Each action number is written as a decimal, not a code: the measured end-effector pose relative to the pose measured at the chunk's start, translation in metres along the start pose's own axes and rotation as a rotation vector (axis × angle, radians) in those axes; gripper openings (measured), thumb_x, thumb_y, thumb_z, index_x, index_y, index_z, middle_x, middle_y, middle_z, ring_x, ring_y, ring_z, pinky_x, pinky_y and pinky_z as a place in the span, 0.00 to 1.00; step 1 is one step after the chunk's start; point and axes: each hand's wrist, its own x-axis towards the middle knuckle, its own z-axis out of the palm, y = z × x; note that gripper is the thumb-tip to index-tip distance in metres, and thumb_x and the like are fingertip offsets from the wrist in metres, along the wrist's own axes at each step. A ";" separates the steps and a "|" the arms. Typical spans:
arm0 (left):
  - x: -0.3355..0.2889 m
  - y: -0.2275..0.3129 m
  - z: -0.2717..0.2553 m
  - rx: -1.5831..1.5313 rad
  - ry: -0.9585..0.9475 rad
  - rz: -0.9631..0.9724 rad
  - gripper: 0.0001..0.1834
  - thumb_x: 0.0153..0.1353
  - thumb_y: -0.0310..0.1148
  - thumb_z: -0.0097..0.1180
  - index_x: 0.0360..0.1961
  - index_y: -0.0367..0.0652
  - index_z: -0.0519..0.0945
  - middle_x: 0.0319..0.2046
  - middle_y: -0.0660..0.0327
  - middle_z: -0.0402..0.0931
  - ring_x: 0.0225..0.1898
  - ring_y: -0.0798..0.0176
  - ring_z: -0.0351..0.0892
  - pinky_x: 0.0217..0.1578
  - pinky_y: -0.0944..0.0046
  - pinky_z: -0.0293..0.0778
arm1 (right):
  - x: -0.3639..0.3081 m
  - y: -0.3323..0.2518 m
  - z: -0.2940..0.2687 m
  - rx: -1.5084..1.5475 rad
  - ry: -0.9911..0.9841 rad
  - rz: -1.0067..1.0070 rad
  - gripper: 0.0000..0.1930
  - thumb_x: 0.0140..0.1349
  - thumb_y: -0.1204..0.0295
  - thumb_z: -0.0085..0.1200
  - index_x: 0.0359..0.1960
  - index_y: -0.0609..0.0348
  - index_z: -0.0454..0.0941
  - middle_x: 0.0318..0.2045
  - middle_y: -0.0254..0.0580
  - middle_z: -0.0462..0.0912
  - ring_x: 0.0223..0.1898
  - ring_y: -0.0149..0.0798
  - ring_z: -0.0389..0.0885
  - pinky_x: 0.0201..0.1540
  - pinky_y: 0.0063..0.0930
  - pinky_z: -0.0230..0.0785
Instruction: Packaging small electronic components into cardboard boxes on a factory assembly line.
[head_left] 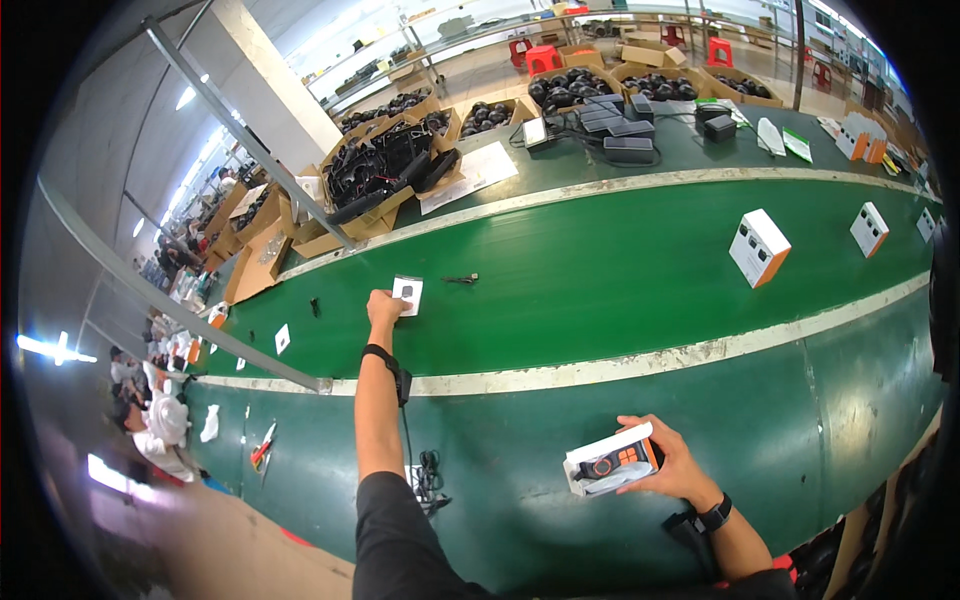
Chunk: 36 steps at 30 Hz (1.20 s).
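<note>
My left hand [384, 307] reaches over the green conveyor belt, its fingers closed on a small white booklet [409, 289] with a dark picture on it. On the belt just right of it lies a short black cable [461, 279]. Lower right, above the near worktop, my right hand [678, 468] grips an open white box [607, 443] from its right side. Inside the box sits a black device with orange buttons [628, 458]. Dark straps with black units are on both of my wrists.
Closed white-and-orange boxes [760, 247] stand on the belt at right. A metal post [240, 130] crosses at left. Coiled black cable [430, 475] and red-handled scissors [263, 455] lie on the near worktop. Cartons of black parts [375, 165] line the far side. People sit at far left.
</note>
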 end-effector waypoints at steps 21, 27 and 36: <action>-0.610 0.014 -0.007 -1.644 -0.882 0.590 0.05 0.59 0.17 0.75 0.34 0.36 0.90 0.52 0.51 0.85 0.54 0.54 0.84 0.57 0.57 0.82 | -0.061 -0.142 0.040 -0.225 0.109 -0.571 0.28 0.51 0.84 0.77 0.57 0.61 0.90 0.57 0.49 0.90 0.55 0.47 0.90 0.48 0.36 0.85; -0.575 0.041 -0.023 -0.121 0.277 1.379 0.23 0.55 0.36 0.82 0.52 0.45 0.91 0.53 0.61 0.88 0.61 0.51 0.80 0.58 0.51 0.73 | -0.051 -0.143 -0.008 -0.520 0.492 -0.433 0.15 0.50 0.87 0.74 0.39 0.58 0.95 0.37 0.39 0.94 0.35 0.39 0.88 0.35 0.31 0.80; -0.531 0.035 -0.016 0.218 0.157 1.400 0.20 0.57 0.38 0.78 0.50 0.43 0.92 0.50 0.65 0.88 0.57 0.55 0.78 0.52 0.52 0.71 | 0.016 -0.115 0.011 -1.076 0.247 -0.689 0.13 0.52 0.75 0.74 0.40 0.54 0.92 0.37 0.29 0.89 0.38 0.40 0.83 0.33 0.33 0.80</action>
